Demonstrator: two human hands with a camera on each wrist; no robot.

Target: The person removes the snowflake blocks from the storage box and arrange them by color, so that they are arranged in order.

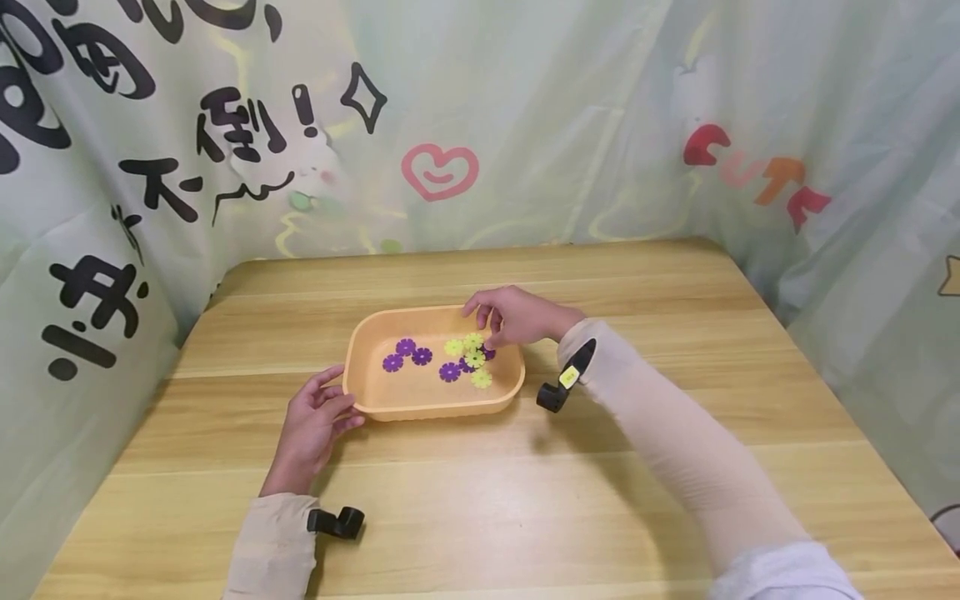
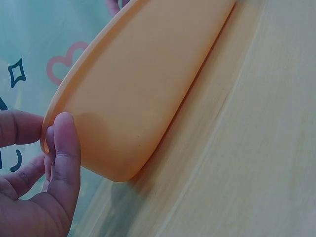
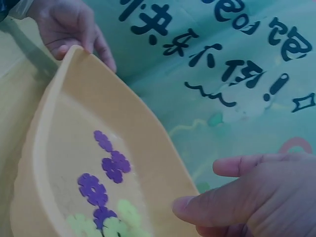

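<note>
An orange tray (image 1: 420, 398) sits on the wooden table, holding several purple flower-shaped discs (image 1: 450, 372) and several yellow flower-shaped discs (image 1: 482, 379). At its near left corner, my left hand (image 1: 311, 425) pinches the rim between thumb and fingers; the left wrist view shows this grip (image 2: 54, 182) closely. My right hand (image 1: 517, 315) hovers over the tray's far right part, its fingers loosely bent and thumb apart from them. No disc shows between those fingers (image 3: 237, 165). Purple and yellow discs cluster below the right thumb, some partly hidden by it.
The wooden table (image 1: 487, 492) extends around the tray. A pale printed curtain (image 1: 540, 125) hangs behind the table and along both sides. Each wrist carries a small black camera mount, the right one (image 1: 562, 383) near the tray's right end.
</note>
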